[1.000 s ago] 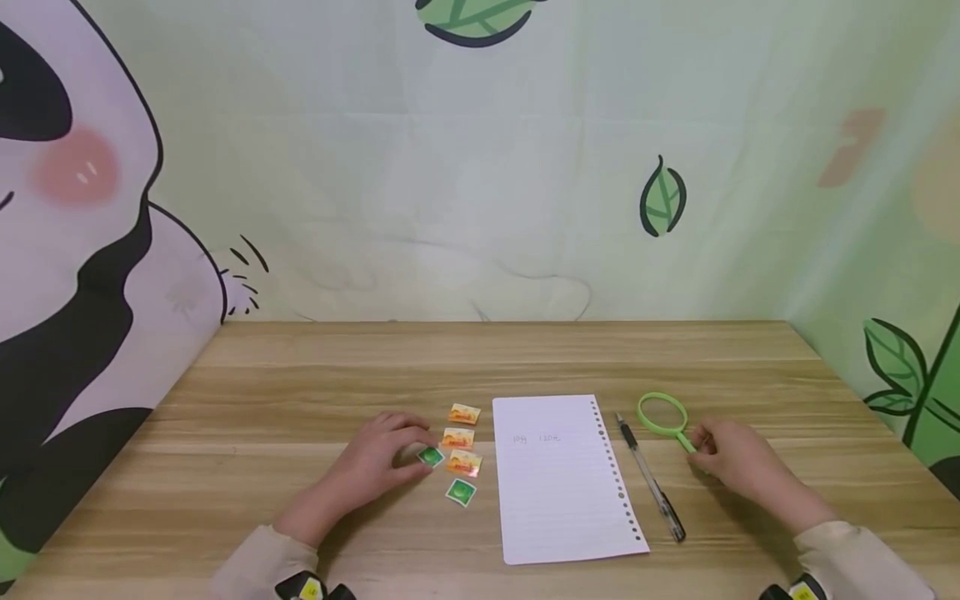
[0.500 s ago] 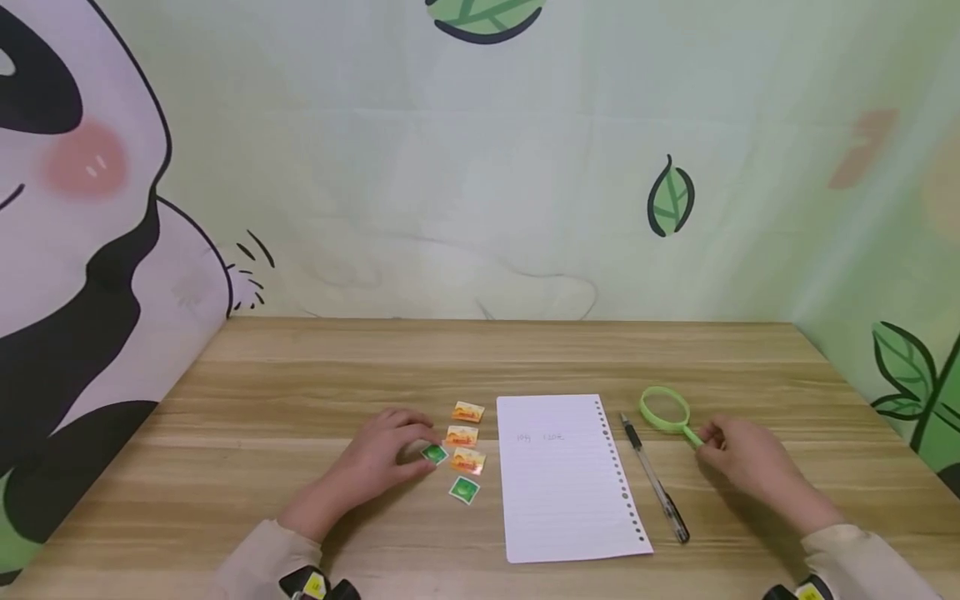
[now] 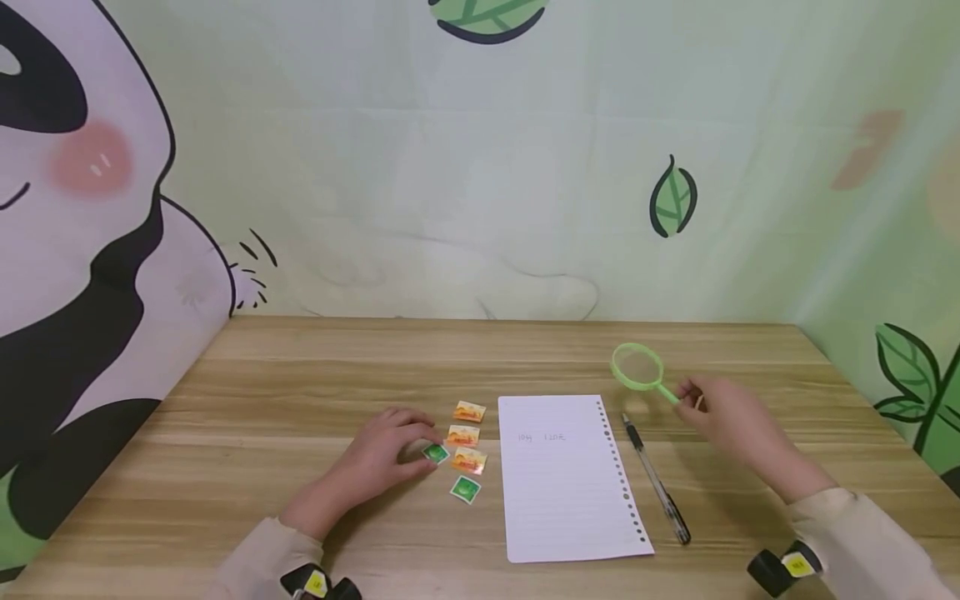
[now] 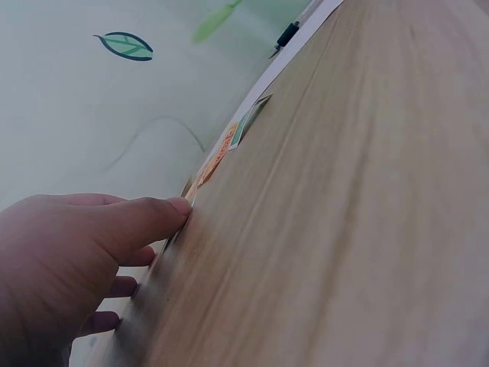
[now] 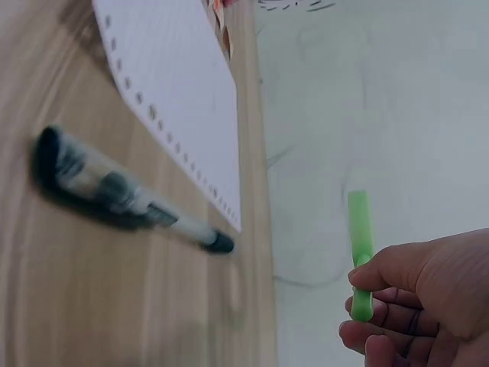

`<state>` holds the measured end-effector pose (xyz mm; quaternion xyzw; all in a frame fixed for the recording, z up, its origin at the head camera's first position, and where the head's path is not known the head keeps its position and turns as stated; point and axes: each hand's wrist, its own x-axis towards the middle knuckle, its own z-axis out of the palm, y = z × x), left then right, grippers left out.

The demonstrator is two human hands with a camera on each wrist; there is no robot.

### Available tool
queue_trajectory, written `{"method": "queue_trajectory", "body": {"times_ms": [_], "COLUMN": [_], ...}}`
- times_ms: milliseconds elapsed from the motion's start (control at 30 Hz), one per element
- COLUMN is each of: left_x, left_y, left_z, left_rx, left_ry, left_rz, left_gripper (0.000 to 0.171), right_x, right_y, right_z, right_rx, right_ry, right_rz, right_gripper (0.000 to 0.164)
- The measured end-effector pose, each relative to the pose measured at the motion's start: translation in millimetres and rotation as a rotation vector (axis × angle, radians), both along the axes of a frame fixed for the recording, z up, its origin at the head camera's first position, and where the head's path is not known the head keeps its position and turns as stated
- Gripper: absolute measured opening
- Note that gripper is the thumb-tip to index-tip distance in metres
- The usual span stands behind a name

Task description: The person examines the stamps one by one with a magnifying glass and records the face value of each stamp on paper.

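My right hand (image 3: 723, 417) grips a green magnifying glass (image 3: 637, 367) by its handle, the lens pointing up and left. In the right wrist view, thumb and fingers pinch the handle (image 5: 361, 302), with the lens ring edge-on above the table. My left hand (image 3: 386, 454) rests on the table, its thumb and fingertips at the edge of a green stamp (image 3: 436, 453). Beside it, three orange stamps (image 3: 463, 436) form a column, with another green stamp (image 3: 466, 489) below them. The left wrist view shows the thumb (image 4: 179, 206) touching down by the stamps.
A lined, hole-punched sheet of paper (image 3: 573, 500) with a little handwriting lies right of the stamps. A black and clear pen (image 3: 656, 479) lies between the paper and my right arm. Behind the wooden table (image 3: 360, 358) hangs a printed cloth backdrop (image 3: 450, 183).
My right hand has lifted the magnifying glass and moved it away and to the left, over the table past the pen's tip. The left hand and stamps have stayed put.
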<state>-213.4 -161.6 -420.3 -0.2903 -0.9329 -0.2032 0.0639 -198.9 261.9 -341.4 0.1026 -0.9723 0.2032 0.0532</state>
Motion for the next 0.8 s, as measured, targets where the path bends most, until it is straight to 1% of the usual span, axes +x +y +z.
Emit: {"method": "queue_trajectory", "body": {"times_ms": [167,300,467,600,800], "left_x": [-0.7,-0.4,0.1,0.5,-1.1], "left_y": [0.6,0.8,-0.3,-1.4,-0.3], "left_z": [-0.4,-0.4,-2.2,-2.6,-3.1], "left_rx": [0.0,0.002,0.002,-0.002,0.0], "left_ry": [0.0,-0.002,-0.02,-0.011,0.004], "left_rz": [0.006,0.006,0.015,0.013,0.001], "left_gripper": [0.025,0.026,0.025,0.025,0.025], "right_x": [-4.4,-5.9,-6.1,-4.8,-2.4], "right_y": [-20.1,-36.9,-58.4,-76.6,-101.4], "right_z": [15.4,21.2,23.0,22.7,11.6], "right_rx": [0.002,0.003,0.006,0.0,0.009], "right_ry": [0.057,0.099,0.128,0.156,0.247], "right_rz": [0.062,0.114,0.172,0.22,0.305], "right_gripper": [0.006,0.006,0.006,0.005,0.007]}}
